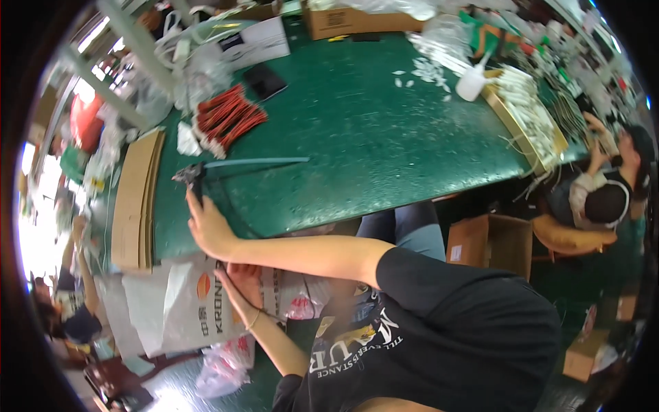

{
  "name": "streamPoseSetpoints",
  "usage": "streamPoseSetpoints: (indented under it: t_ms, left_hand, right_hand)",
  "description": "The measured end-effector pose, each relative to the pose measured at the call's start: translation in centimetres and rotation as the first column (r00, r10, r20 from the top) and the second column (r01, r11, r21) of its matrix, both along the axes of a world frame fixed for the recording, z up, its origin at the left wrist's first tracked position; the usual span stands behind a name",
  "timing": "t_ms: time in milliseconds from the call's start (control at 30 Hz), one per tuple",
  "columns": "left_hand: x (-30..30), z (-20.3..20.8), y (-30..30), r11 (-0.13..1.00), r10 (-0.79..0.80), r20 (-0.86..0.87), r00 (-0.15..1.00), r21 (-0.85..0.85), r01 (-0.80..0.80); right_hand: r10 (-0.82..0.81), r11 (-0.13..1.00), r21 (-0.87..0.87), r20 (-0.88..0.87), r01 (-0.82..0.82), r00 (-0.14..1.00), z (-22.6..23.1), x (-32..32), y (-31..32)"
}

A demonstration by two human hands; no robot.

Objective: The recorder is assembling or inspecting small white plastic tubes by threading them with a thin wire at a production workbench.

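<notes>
Green tabletop (371, 144): we see it fill the middle of the view, glossy and marked, its near edge running just ahead of our body.
Left hand (247, 280): we have it below that edge, partly behind the right wrist; its fingers are shaded, so we cannot tell whether they grip anything.
Whitish printed sack (171, 316): we see it beside the left hand, with clear and pink plastic bags (226, 367) lower down.
Right hand (214, 232): we reach it across to the left, fingers stretched up to the hand tool; we cannot tell how firmly they close.
Hand tool (188, 174): we find its dark metal head over the table's left part, just beyond our fingertips, a pale blue bar (257, 162) pointing right from it.
Cardboard sheets (136, 202): we see them stacked left of the right hand.
Red wire bundle (230, 118): we see it lying beyond the tool, near a flat black object (265, 81).
Right side: we make out a white bottle (471, 84) touching or just beside a yellow tray (511, 122) of white cables (525, 103), and a seated co-worker (604, 196) past it.
Far edge: we see an open-looking carton (343, 23).
</notes>
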State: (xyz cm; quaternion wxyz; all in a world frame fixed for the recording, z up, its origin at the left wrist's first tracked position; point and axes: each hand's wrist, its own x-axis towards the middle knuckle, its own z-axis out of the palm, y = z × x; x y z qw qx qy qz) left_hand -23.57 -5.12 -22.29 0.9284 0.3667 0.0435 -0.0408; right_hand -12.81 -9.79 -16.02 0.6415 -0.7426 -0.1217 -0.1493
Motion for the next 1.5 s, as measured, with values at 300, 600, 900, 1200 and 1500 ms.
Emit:
streamPoseSetpoints:
  t_ms: [300,600,900,1200,1500]
  left_hand:
    - [0.9,4.5,5.6,0.584,0.181,0.119,0.976,0.786,-0.204]
    - [1.4,2.5,7.6,0.105,0.281,0.239,0.929,0.955,-0.278]
    - [0.2,5.6,3.3,-0.102,0.279,0.389,0.878,0.921,-0.376]
    - [0.6,5.7,-0.1,-0.141,0.327,0.687,0.649,0.714,-0.685]
    - [5.7,6.2,-10.2,0.088,-0.158,0.782,0.603,0.62,-0.78]
  right_hand:
    - [0.061,0.937,-0.345,0.032,-0.047,0.998,0.1,0.7,-2.3]
    - [0.071,0.836,-0.547,0.019,-0.049,0.997,-0.3,3.7,-8.0]
    - [0.088,0.703,-0.709,0.16,0.052,0.983,1.0,3.2,-10.5]
    - [-0.434,0.803,-0.341,0.23,0.489,0.871,8.3,-1.9,-33.3]
    - [-0.764,0.47,-0.415,0.251,0.779,0.594,2.4,-0.1,-61.6]
